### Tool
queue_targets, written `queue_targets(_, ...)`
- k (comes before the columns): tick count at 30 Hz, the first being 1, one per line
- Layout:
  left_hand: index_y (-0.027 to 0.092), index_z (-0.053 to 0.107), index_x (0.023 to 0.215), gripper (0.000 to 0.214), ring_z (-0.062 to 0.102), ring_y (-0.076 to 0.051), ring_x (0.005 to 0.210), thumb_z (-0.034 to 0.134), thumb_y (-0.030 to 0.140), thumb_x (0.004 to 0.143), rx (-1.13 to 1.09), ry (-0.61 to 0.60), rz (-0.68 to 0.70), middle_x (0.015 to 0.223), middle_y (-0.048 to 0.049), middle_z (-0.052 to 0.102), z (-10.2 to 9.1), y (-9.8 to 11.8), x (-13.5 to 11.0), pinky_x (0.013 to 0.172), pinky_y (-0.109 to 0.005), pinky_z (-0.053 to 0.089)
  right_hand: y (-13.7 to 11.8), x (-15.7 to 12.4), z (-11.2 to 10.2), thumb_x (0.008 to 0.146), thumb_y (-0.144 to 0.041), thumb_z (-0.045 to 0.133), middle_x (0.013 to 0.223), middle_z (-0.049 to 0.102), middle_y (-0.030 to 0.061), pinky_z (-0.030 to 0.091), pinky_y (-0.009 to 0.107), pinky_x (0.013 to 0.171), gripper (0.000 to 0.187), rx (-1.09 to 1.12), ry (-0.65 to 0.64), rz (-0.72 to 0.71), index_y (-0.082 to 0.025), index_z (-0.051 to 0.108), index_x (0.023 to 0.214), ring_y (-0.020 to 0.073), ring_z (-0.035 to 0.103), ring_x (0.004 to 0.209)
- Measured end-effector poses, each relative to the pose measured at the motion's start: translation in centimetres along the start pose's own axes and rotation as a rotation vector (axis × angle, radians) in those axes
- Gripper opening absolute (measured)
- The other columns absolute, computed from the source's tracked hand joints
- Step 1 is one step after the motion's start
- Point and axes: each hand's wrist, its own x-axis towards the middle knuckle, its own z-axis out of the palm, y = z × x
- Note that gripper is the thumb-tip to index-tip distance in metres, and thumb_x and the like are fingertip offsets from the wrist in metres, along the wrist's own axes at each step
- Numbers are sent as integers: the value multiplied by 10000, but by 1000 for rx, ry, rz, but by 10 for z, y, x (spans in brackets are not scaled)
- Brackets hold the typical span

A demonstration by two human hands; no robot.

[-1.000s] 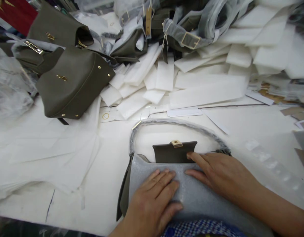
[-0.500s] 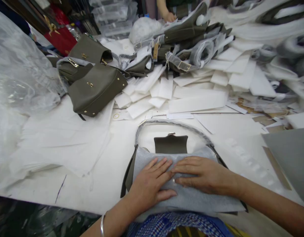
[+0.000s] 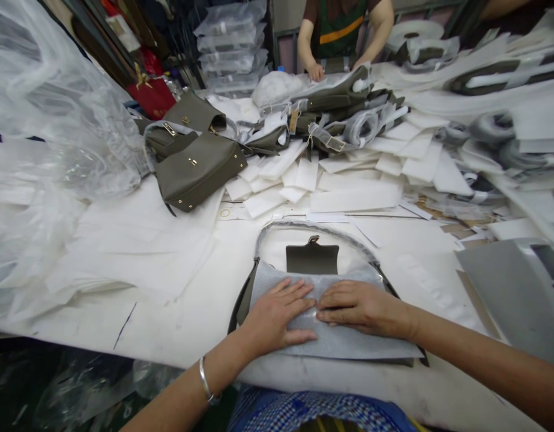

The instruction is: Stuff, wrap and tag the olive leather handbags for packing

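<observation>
An olive handbag lies flat at the near edge of the white table, its front covered by a grey foam sheet. Its flap with a gold clasp sticks up inside the wrapped handle loop. My left hand lies flat on the foam sheet, fingers stretched out. My right hand rests flat beside it on the same sheet, fingertips almost touching the left hand. Neither hand holds anything.
More olive handbags lie at the back left beside crumpled clear plastic. White foam strips and wrapped straps pile up behind. A stack of white sheets lies at left. Another person works at the far side.
The view has pulled back and tilted up, bringing the far person into sight. My hands have drawn together at the middle of the foam sheet and stay flat on it.
</observation>
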Motion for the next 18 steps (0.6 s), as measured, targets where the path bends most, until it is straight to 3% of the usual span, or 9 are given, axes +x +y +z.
queue_targets(9, 173, 623, 1076, 437, 474, -225, 1376, 600, 571, 898, -9, 125, 79, 1369, -106, 619, 6, -2, -7, 1211, -436, 283, -1, -2, 5, 1003, -221, 509, 1140, 704, 93, 482, 360, 969, 260, -23, 0, -30, -192, 659, 1214, 176, 610, 1093)
queue_targets(18, 211, 683, 1067, 313, 549, -222, 1309, 583, 480, 942, 67, 182, 210, 1297, -71, 672, 9, -5, -9, 1204, -439, 283, -1, 1, 9, 1008, -255, 502, 1072, 729, 85, 508, 343, 889, 232, -13, 77, -73, -199, 708, 1099, 185, 648, 1018)
